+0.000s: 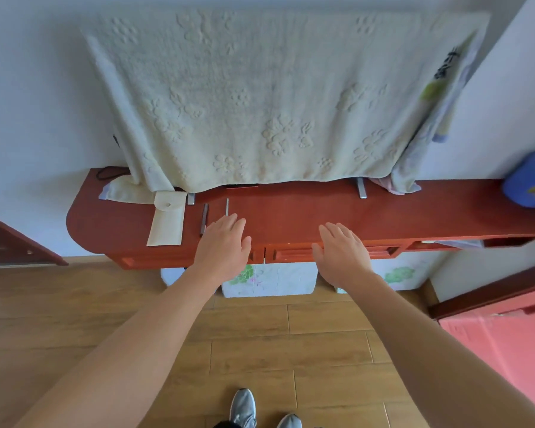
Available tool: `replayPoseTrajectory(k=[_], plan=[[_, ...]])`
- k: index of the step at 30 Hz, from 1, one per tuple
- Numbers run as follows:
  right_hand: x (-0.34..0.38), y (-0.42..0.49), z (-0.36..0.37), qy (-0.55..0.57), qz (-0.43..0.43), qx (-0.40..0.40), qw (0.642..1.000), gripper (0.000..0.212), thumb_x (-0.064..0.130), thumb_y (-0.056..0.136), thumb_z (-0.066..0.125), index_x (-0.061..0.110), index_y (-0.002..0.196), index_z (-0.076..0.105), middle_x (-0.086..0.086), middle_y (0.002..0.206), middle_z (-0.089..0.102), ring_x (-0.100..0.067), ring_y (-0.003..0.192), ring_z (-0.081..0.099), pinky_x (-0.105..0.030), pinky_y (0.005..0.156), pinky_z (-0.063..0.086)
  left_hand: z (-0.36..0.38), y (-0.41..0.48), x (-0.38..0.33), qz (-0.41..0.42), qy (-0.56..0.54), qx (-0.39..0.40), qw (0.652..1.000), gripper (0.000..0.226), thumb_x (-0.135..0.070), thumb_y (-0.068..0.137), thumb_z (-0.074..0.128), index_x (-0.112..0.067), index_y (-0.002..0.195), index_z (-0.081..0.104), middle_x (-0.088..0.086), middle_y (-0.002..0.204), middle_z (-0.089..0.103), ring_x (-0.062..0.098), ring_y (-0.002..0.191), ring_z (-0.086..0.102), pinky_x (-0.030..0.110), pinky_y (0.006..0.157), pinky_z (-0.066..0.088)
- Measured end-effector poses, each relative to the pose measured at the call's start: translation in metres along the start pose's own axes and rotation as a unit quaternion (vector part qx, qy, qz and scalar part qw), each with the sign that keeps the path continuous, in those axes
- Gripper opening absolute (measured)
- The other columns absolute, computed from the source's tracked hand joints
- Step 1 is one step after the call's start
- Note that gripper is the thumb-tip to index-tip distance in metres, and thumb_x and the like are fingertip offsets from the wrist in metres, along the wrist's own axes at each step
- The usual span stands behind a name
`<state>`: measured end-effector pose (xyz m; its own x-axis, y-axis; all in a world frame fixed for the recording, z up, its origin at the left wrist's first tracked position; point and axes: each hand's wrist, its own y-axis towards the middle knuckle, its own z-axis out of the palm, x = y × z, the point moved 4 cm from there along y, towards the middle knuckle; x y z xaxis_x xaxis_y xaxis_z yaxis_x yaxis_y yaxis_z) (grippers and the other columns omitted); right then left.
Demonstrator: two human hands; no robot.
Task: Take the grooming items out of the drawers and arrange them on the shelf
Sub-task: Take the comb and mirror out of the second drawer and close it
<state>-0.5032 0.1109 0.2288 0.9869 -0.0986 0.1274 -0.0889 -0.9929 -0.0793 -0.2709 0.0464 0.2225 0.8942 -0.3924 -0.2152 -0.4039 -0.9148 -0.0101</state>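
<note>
Both hands are held flat and palm-down over the red-brown shelf (pixel 322 211), fingers spread apart and nothing gripped. The left hand (pixel 223 248) is placed at the front edge, its fingertips just short of two slim grooming items — a dark stick-like tool (pixel 204 219) at its 11 o'clock and a thin pale metal one (pixel 227 206) at its 12 o'clock. What kind of tools they are cannot be told. A cream fabric pouch (pixel 167 219) with a buttoned flap is laid farther out at 10 o'clock, beside the dark tool. The right hand (pixel 342 253) is held over the front of a closed drawer (pixel 294 253) below the shelf edge. A pale embossed towel (pixel 260 97) is draped over something behind the shelf — a blue cap (pixel 530 180) is seen at the far 3 o'clock end.
</note>
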Motion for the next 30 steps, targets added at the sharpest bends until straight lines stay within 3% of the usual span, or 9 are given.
replayPoseTrajectory(k=[10, 14, 18, 22, 26, 30], plan=[[-0.099, -0.016, -0.013, 0.004, 0.038, -0.023, 0.999, 0.034, 0.033, 0.096, 0.035, 0.013, 0.119, 0.051, -0.001, 0.123, 0.054, -0.021, 0.116, 0.045, -0.035, 0.105, 0.037, 0.015, 0.037, -0.093, 0.037, 0.02, 0.018, 0.999, 0.05, -0.034, 0.104, 0.036, -0.01, 0.148, 0.04, 0.009, 0.156, 0.036, 0.025, 0.144, 0.03, 0.04, 0.118, 0.025], [-0.155, -0.013, -0.013, 0.02, 0.018, -0.019, 0.999, 0.021, 0.031, 0.094, 0.035, 0.017, 0.102, 0.049, 0.003, 0.107, 0.053, -0.018, 0.102, 0.046, -0.036, 0.098, 0.041, 0.033, 0.044, -0.145, 0.016, 0.019, 0.01, 1.0, 0.047, -0.032, 0.103, 0.04, -0.007, 0.142, 0.046, 0.01, 0.149, 0.044, 0.027, 0.139, 0.038, 0.042, 0.115, 0.031], [-0.196, -0.012, -0.015, 0.013, -0.017, -0.013, 1.0, 0.025, 0.031, 0.094, 0.036, 0.016, 0.108, 0.051, 0.002, 0.111, 0.054, -0.019, 0.107, 0.047, -0.035, 0.1, 0.041, 0.055, 0.044, -0.185, -0.016, 0.015, 0.012, 1.0, 0.049, -0.034, 0.103, 0.038, -0.009, 0.144, 0.044, 0.011, 0.153, 0.041, 0.027, 0.142, 0.034, 0.044, 0.117, 0.03], [-0.231, -0.01, -0.014, 0.021, -0.027, -0.002, 0.999, 0.017, 0.031, 0.092, 0.034, 0.02, 0.096, 0.046, 0.004, 0.103, 0.053, -0.019, 0.104, 0.049, -0.033, 0.097, 0.041, 0.066, 0.041, -0.21, -0.045, 0.01, 0.013, 0.999, 0.048, -0.033, 0.103, 0.038, -0.01, 0.145, 0.043, 0.01, 0.154, 0.04, 0.026, 0.145, 0.032, 0.044, 0.119, 0.028], [-0.245, -0.006, 0.004, 0.023, -0.03, 0.02, 0.999, 0.025, 0.031, 0.095, 0.036, 0.016, 0.109, 0.05, 0.0, 0.115, 0.054, -0.021, 0.112, 0.047, -0.035, 0.1, 0.039, 0.082, 0.038, -0.213, -0.065, 0.007, 0.032, 0.997, 0.047, -0.031, 0.103, 0.04, -0.01, 0.146, 0.042, 0.01, 0.154, 0.04, 0.028, 0.145, 0.032, 0.044, 0.12, 0.025], [-0.253, -0.004, 0.043, 0.026, -0.014, 0.075, 0.997, 0.036, 0.035, 0.098, 0.037, 0.015, 0.126, 0.046, -0.001, 0.131, 0.049, -0.022, 0.123, 0.042, -0.034, 0.103, 0.034, 0.113, 0.037, -0.204, -0.072, -0.002, 0.04, 0.997, 0.038, -0.025, 0.098, 0.05, -0.006, 0.131, 0.055, 0.011, 0.135, 0.057, 0.031, 0.126, 0.051, 0.044, 0.106, 0.04]])
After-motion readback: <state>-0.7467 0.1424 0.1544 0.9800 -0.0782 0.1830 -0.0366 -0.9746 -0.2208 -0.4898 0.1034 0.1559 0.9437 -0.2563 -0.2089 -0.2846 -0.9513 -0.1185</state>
